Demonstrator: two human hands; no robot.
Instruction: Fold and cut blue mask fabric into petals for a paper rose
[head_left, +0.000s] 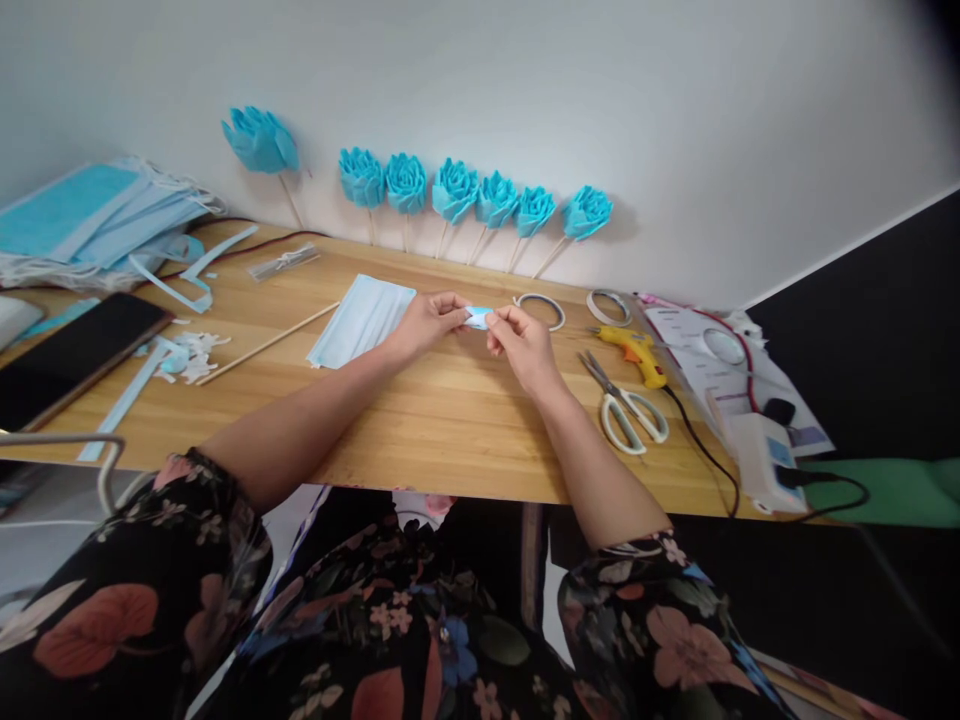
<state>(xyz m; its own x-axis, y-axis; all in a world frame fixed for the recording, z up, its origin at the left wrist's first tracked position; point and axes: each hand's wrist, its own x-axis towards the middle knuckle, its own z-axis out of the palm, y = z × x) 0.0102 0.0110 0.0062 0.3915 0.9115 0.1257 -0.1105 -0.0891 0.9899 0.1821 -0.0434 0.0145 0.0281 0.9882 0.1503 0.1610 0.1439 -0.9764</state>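
Two pinches: left hand (429,324) and right hand (525,346), on a blue-white strip (477,318)
Right-side paper (681,338): print too small to read

A flat black smartphone (79,345) lies at the left of the frame, near a rounded white object (15,318) cut off by the edge. A thick beige cable (60,438) bends at lower left. At right, printed white paper sheets (684,350) lie beside a boxy white power strip (759,455) holding black plugs (780,411). A smooth green surface (892,492) lies beneath a flat black panel (892,330); a plain white wall (675,110) spans the top.
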